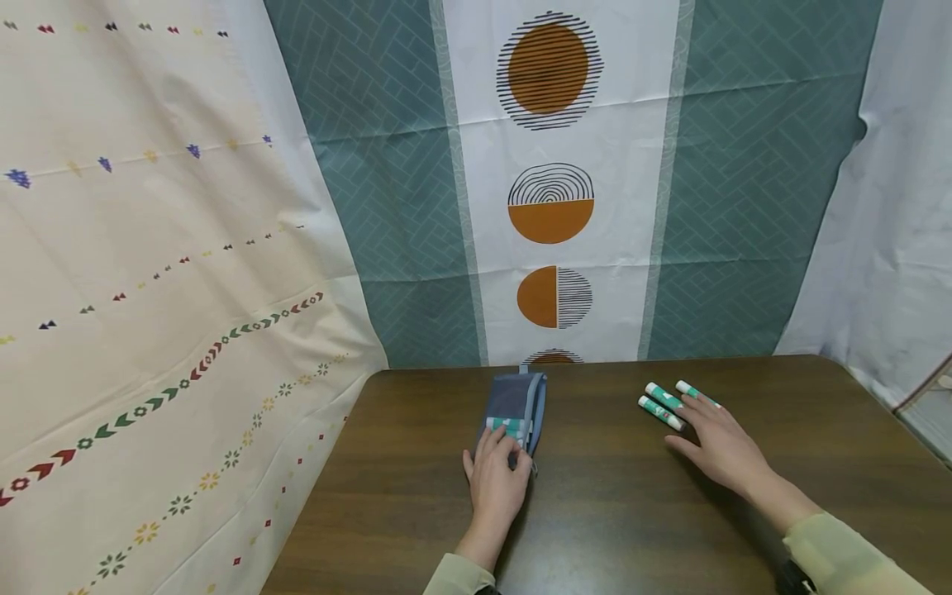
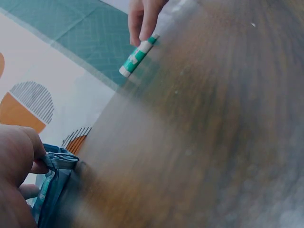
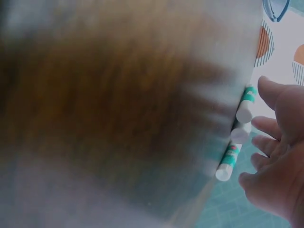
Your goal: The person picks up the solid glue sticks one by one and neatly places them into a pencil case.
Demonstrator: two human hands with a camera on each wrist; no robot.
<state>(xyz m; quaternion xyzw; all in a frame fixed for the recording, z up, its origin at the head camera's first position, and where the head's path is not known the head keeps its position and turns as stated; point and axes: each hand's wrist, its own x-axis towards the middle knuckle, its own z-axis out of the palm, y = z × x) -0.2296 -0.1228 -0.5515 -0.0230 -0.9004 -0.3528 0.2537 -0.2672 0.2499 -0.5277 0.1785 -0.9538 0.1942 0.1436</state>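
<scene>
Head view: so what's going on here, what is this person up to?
A person is at a table with both hands busy. The left hand grips the near part of a blue pouch, where green-and-white shapes, apparently more sticks, show. The right hand reaches over three green-and-white sticks lying on the table to the right of the pouch. Its fingers are spread, and it has not lifted any of the three.
</scene>
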